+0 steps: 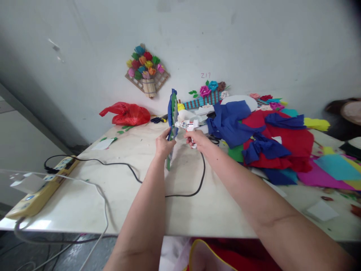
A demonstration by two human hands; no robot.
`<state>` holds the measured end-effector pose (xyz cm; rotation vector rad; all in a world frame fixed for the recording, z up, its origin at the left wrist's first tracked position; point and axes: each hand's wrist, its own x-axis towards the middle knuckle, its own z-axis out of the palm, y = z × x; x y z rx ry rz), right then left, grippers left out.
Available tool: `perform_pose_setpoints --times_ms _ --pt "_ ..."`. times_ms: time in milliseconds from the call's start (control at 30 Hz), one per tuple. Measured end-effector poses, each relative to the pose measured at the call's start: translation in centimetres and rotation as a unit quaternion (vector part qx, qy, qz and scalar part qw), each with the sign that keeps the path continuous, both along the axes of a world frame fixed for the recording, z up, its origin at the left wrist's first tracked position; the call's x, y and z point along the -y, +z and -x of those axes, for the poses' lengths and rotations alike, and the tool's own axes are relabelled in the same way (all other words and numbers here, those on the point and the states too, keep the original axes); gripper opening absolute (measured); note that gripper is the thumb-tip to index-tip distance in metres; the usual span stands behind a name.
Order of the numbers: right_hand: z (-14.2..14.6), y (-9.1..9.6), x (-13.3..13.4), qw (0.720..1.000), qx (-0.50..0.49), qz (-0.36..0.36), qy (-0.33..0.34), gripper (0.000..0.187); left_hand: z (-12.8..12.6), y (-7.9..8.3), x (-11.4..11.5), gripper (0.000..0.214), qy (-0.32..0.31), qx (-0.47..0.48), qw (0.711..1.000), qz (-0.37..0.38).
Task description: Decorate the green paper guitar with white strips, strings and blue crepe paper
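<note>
My left hand (163, 143) grips a flat panel (173, 107), seen nearly edge-on and held upright above the table. Green and pale strips show along its side, with blue material on its left face and top. In my right hand (197, 137) is a white glue gun (192, 124), fingers wrapped round its handle. The gun's nozzle points left and is at or very close to the panel's right side; contact is hard to make out. A black cord (203, 177) hangs from the gun and runs across the table.
A yellow power strip (52, 184) with plugs lies at the table's left. Behind are a red plastic bag (128, 114) and scissors (159, 119). Blue cloth-like sheets (235, 122) and red ones (296, 131) heap up on the right. A flower decoration (147, 69) hangs on the wall.
</note>
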<state>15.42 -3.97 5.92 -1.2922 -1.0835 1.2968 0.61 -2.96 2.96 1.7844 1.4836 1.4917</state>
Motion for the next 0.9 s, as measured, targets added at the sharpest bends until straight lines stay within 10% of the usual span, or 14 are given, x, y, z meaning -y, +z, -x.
perform_pose_setpoints --times_ms 900 --pt "-0.78 0.71 -0.18 0.991 0.109 -0.071 0.016 0.003 0.12 -0.22 -0.21 0.074 -0.128 0.282 0.944 0.11"
